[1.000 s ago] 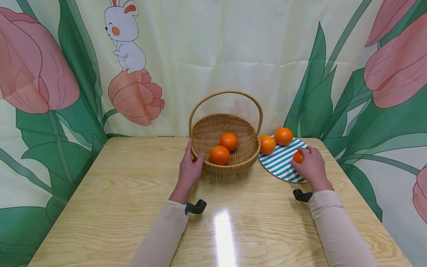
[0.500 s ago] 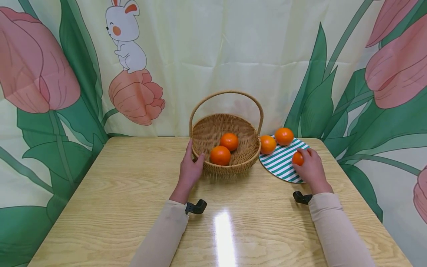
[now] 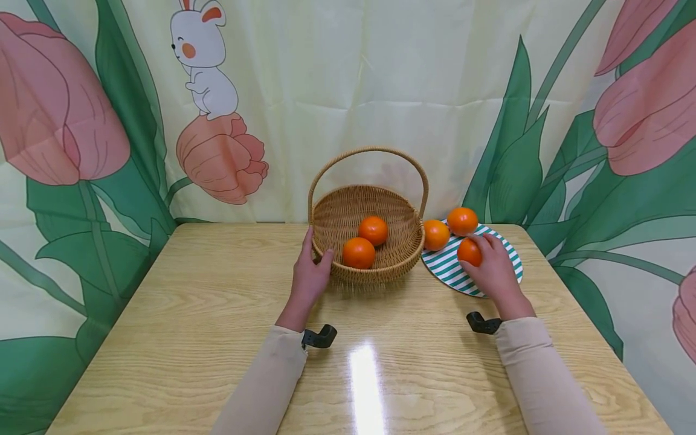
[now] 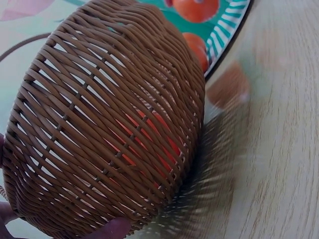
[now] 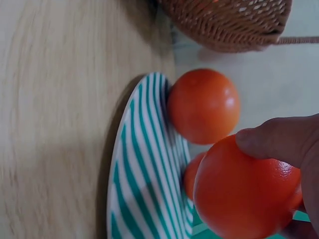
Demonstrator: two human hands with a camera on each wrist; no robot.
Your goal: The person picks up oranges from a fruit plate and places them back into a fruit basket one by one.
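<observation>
My left hand (image 3: 311, 272) holds the wicker basket (image 3: 375, 277) by its left side, thumb at the rim and fingers around the outer wall. Two oranges (image 3: 359, 253) lie inside the basket; in the left wrist view one shows through the weave (image 4: 144, 144). With thumb and fingers my right hand (image 3: 496, 269) grips another orange (image 5: 244, 191), held over the right part of a round green-and-white striped plate (image 3: 454, 269). Two more oranges sit at the plate's back left, one (image 3: 436, 235) close to the basket and one (image 3: 463, 222) behind it.
A wooden table (image 3: 217, 338) carries everything, with a bright light reflection at its front. The basket's arched handle (image 3: 375, 149) stands upright. Behind the table hangs a curtain (image 3: 348, 90) printed with tulips and a rabbit.
My right hand, with the orange in it, has shifted left and slightly back over the plate, uncovering the plate's right edge. My left hand and the basket stay put.
</observation>
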